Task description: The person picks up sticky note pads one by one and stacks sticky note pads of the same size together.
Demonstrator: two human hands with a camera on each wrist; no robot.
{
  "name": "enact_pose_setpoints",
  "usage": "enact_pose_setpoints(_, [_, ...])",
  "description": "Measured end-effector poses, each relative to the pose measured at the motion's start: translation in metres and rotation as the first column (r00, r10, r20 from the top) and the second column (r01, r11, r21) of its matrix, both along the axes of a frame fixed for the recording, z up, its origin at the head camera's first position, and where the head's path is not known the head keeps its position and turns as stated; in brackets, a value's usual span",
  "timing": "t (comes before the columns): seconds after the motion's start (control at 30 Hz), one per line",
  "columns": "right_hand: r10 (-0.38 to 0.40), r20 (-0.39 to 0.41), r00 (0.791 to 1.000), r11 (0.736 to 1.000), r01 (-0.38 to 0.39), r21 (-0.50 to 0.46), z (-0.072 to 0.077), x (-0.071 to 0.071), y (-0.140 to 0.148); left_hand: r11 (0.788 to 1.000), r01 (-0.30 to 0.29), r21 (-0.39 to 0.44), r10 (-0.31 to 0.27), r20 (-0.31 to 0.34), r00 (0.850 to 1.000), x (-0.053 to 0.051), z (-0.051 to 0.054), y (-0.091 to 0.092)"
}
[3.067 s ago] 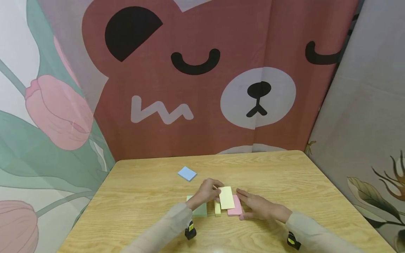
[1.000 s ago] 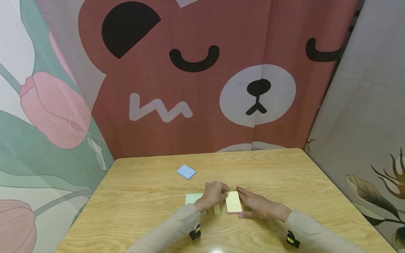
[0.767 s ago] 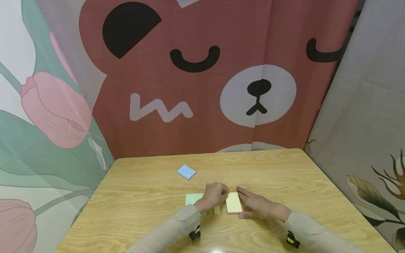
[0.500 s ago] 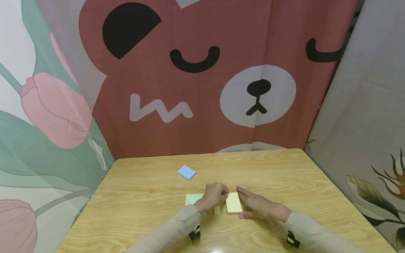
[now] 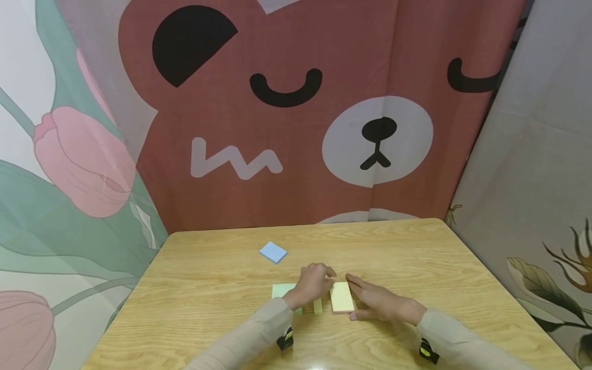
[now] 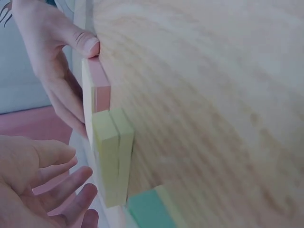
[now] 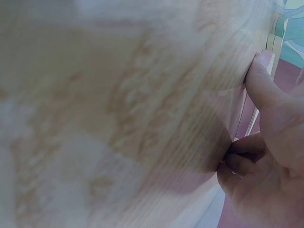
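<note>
A pale yellow sticky note pad [image 5: 342, 298] lies on top of a pink pad [image 6: 100, 84], their edges nearly lined up. My right hand [image 5: 381, 300] rests along the right side of this stack, thumb by the near corner and fingers toward the far one. Just left of the stack, my left hand [image 5: 312, 285] hovers with loosely bent fingers, holding nothing; the left wrist view shows its fingertips apart from the pads. Beneath it are narrow yellow pads [image 6: 113, 159], partly hidden in the head view. A green pad [image 5: 283, 291] lies further left, partly covered by the left wrist.
A blue sticky note pad [image 5: 273, 252] lies farther back on the wooden table [image 5: 208, 282], turned at an angle. A brown bear curtain [image 5: 287, 200] hangs behind the back edge. Patterned cloths hang at both sides.
About three seconds ago my left hand held the yellow pad tilted above the pink one. Now the pad lies on it, and the left fingers have let go and lifted slightly.
</note>
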State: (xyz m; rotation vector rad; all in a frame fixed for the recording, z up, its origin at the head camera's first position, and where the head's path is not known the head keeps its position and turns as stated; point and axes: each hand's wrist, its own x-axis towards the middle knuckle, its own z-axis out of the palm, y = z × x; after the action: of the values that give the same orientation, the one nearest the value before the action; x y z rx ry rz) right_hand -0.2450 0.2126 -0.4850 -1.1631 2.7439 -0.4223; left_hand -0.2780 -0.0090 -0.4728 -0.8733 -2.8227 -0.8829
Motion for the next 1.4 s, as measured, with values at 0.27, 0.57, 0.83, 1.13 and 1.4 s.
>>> enact_pose_setpoints(0.27, [-0.001,0.004,1.000,1.000,0.001,-0.008,0.001,0.001,-0.001,1.000,-0.002,-0.009,0.001,-0.074,0.997,-0.006,0.011,-0.009])
enact_pose_setpoints(0.57, [-0.007,0.011,1.000,1.000,0.008,-0.013,0.002,0.003,-0.002,0.998,-0.030,0.049,0.033,-0.056,0.998,-0.014,0.016,-0.033])
enact_pose_setpoints(0.83, [-0.006,0.019,1.000,1.000,0.007,-0.013,0.003,0.004,-0.001,0.993,-0.103,0.062,0.110,-0.119,0.987,-0.029,0.018,-0.064])
enact_pose_setpoints(1.13, [-0.008,0.028,1.000,1.000,0.008,-0.016,0.004,0.003,0.000,0.972,-0.214,0.099,0.228,-0.172,0.958,-0.040,0.016,-0.086])
enact_pose_setpoints(1.4, [0.001,0.014,1.000,1.000,-0.001,-0.027,0.002,0.004,0.000,0.940,-0.303,0.154,0.324,-0.135,0.936,-0.046,0.010,-0.101])
